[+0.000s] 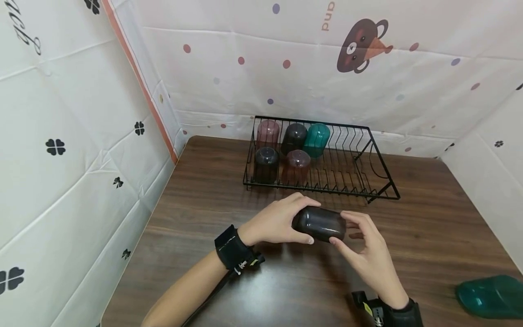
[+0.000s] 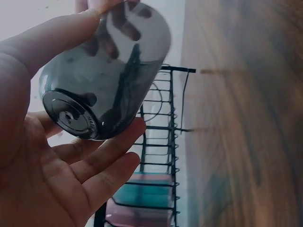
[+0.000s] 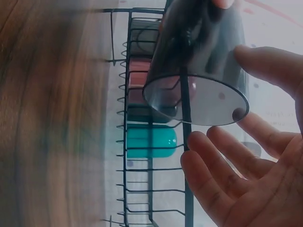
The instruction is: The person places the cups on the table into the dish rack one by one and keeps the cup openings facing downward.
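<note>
A dark smoky see-through cup [image 1: 319,223] lies on its side in the air above the brown table [image 1: 204,200], held between both hands. My left hand [image 1: 273,222] grips its base end, thumb on one side and fingers on the other. In the left wrist view the cup [image 2: 113,61] shows its round base. My right hand [image 1: 369,254] holds the mouth end, thumb and fingertips at the rim. In the right wrist view the cup's [image 3: 203,52] open mouth faces my spread fingers [image 3: 222,179].
A black wire dish rack [image 1: 382,161] stands at the back of the table. Several upturned cups sit in its left half: pink [image 1: 267,133], dark [image 1: 295,137], teal [image 1: 316,140]. Another teal cup [image 1: 490,296] lies on the table at the near right.
</note>
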`<action>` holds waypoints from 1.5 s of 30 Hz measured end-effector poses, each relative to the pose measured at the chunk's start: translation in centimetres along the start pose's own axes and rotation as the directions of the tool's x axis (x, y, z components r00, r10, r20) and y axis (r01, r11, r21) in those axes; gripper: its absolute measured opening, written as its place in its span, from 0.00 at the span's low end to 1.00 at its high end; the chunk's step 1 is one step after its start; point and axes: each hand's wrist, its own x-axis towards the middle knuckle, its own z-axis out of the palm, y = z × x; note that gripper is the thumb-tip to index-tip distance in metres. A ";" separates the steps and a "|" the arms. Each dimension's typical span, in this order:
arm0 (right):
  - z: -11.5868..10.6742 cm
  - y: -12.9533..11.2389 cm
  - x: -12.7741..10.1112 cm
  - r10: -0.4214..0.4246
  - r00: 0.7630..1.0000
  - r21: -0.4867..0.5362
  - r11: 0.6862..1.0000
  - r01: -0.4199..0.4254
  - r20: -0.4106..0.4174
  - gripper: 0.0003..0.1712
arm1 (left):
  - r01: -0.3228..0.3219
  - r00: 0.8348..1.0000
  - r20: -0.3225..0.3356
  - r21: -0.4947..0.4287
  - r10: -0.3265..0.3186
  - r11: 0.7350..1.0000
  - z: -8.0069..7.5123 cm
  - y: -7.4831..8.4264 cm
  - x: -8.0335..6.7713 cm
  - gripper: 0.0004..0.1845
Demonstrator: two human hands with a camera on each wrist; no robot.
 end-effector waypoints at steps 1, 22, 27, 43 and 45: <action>0.1 0.0 0.0 0.001 1.000 0.000 1.000 -0.001 0.007 0.42 | 0.000 1.000 -0.001 -0.001 0.000 1.000 -0.2 0.0 -0.1 0.43; 3.4 0.9 -0.4 0.079 0.987 0.089 0.992 -0.092 0.142 0.38 | -0.126 0.986 -0.109 0.026 0.128 0.992 -0.1 0.9 0.6 0.40; 3.5 0.9 -0.4 0.095 0.986 0.109 0.988 -0.110 0.135 0.38 | -0.118 0.988 -0.098 0.040 0.121 0.992 -0.3 1.3 1.0 0.40; 3.6 1.2 -0.6 0.057 0.998 0.139 0.989 -0.054 -0.016 0.44 | -0.160 0.984 -0.076 0.056 0.164 0.986 0.0 2.6 2.4 0.39; 3.7 1.4 -0.6 0.054 0.998 0.148 0.988 -0.048 -0.032 0.46 | -0.158 0.983 -0.083 0.052 0.162 0.986 0.2 2.6 2.5 0.39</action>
